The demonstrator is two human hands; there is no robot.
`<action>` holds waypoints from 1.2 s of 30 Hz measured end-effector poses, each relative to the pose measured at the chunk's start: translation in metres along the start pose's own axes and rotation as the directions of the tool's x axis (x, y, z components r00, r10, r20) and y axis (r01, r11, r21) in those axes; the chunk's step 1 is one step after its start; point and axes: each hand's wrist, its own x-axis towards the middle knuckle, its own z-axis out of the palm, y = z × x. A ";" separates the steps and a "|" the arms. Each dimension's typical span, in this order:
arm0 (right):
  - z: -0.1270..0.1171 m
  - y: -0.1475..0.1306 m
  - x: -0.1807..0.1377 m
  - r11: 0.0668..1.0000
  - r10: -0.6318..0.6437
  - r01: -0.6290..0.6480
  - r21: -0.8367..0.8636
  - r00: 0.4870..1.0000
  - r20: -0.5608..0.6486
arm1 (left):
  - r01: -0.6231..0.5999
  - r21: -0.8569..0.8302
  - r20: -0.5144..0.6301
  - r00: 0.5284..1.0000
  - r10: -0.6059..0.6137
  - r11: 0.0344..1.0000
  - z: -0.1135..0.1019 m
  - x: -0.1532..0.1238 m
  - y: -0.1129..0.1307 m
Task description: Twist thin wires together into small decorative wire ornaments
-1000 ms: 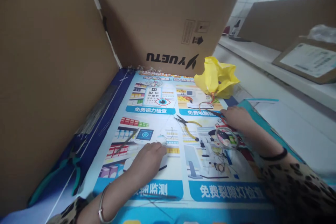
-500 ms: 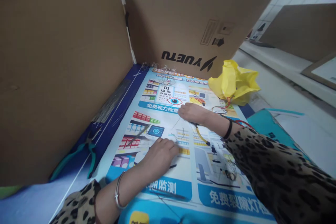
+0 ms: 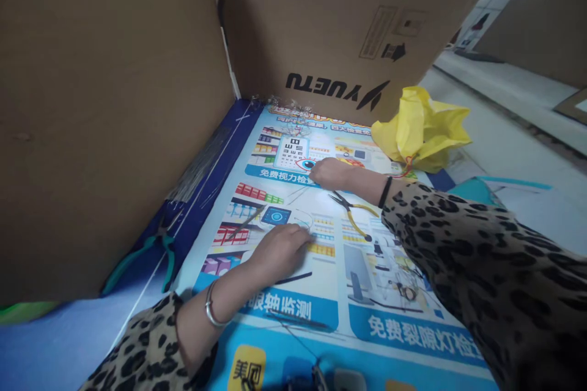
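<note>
My left hand (image 3: 282, 250) is closed low over the printed poster (image 3: 257, 204), fingers curled and pinched together. A thin wire (image 3: 312, 220) curves up from its fingertips. Farther up the poster, my right hand (image 3: 328, 173) is also closed, beside the printed eye; what its fingers hold, if anything, is hidden. Faint thin lines lie on the poster just below it. Yellow-handled pliers (image 3: 352, 211) rest with jaws apart beneath my right wrist. A dark slim strip (image 3: 247, 224) lies left of the wire.
Teal-handled pliers (image 3: 160, 244) and a bundle of thin wires (image 3: 197, 174) lie at the left. Cardboard walls (image 3: 321, 12) stand left and behind. Tangled wire pieces (image 3: 293, 113) sit at the back, a yellow bag (image 3: 419, 128) at right. Small wire parts (image 3: 408, 292) lie front right.
My right hand has shifted slightly, and the yellow-handled pliers show more fully beneath it. My left hand stays over nearly the same part of the poster. The camera view has tilted down.
</note>
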 end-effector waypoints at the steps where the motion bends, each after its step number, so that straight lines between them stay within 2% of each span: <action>1: -0.002 0.000 0.000 0.999 0.033 -0.033 0.027 0.999 0.022 | 0.006 -0.045 -0.002 1.000 -0.007 0.999 -0.001 0.001 0.000; 3: -0.007 0.001 -0.005 0.991 0.113 -0.116 0.066 0.993 0.036 | 0.010 -0.120 -0.003 1.000 -0.010 0.993 -0.002 0.002 -0.002; 6: -0.013 0.001 -0.019 0.954 0.277 -0.273 0.121 0.961 -0.020 | 0.041 -0.179 -0.023 0.999 -0.046 0.983 -0.001 0.003 -0.003; 10: -0.025 -0.011 -0.044 0.882 0.462 -0.439 0.171 0.877 -0.133 | 0.089 -0.240 -0.080 0.991 -0.110 0.967 -0.001 0.003 -0.001; 13: -0.036 -0.029 -0.057 0.813 0.576 -0.541 0.215 0.799 -0.170 | 0.142 -0.412 -0.153 0.963 -0.222 0.900 -0.005 0.004 0.001; 15: -0.041 -0.043 -0.063 0.789 0.603 -0.560 0.254 0.786 -0.140 | 0.236 -0.629 -0.108 0.917 -0.384 0.741 -0.010 0.005 0.001; 17: -0.043 -0.056 -0.067 0.782 0.594 -0.554 0.286 0.801 -0.076 | 0.305 -0.825 0.037 0.869 -0.494 0.476 -0.017 0.005 0.000; 19: -0.040 -0.069 -0.071 0.784 0.570 -0.537 0.311 0.822 -0.017 | 0.308 -0.920 0.159 0.859 -0.487 0.244 -0.023 0.004 -0.002; 20: -0.038 -0.075 -0.073 0.783 0.562 -0.532 0.324 0.827 -0.002 | 0.299 -0.940 0.194 0.864 -0.464 0.163 -0.026 0.002 -0.003; 22: -0.032 -0.085 -0.077 0.772 0.565 -0.530 0.352 0.825 0.004 | 0.284 -0.957 0.236 0.879 -0.414 0.060 -0.030 0.000 -0.006; 25: -0.024 -0.098 -0.082 0.742 0.596 -0.540 0.396 0.803 -0.021 | 0.270 -0.963 0.252 0.891 -0.377 -0.007 -0.030 -0.005 -0.008; 28: -0.016 -0.108 -0.084 0.712 0.637 -0.551 0.435 0.767 -0.072 | 0.279 -0.960 0.255 0.896 -0.365 0.015 -0.026 -0.008 -0.009; 30: -0.006 -0.113 -0.083 0.686 0.673 -0.543 0.484 0.726 -0.139 | 0.313 -0.945 0.258 0.895 -0.364 0.099 -0.023 -0.010 -0.007; 32: 0.008 -0.118 -0.081 0.652 0.717 -0.524 0.548 0.662 -0.220 | 0.343 -0.899 0.226 0.896 -0.383 0.273 -0.022 -0.013 0.000; 34: 0.024 -0.121 -0.078 0.623 0.756 -0.510 0.593 0.586 -0.291 | 0.339 -0.786 0.144 0.914 -0.380 0.517 -0.022 -0.016 0.011; 36: 0.037 -0.124 -0.075 0.625 0.765 -0.498 0.601 0.541 -0.348 | 0.270 -0.607 0.097 0.959 -0.267 0.748 -0.024 -0.021 0.025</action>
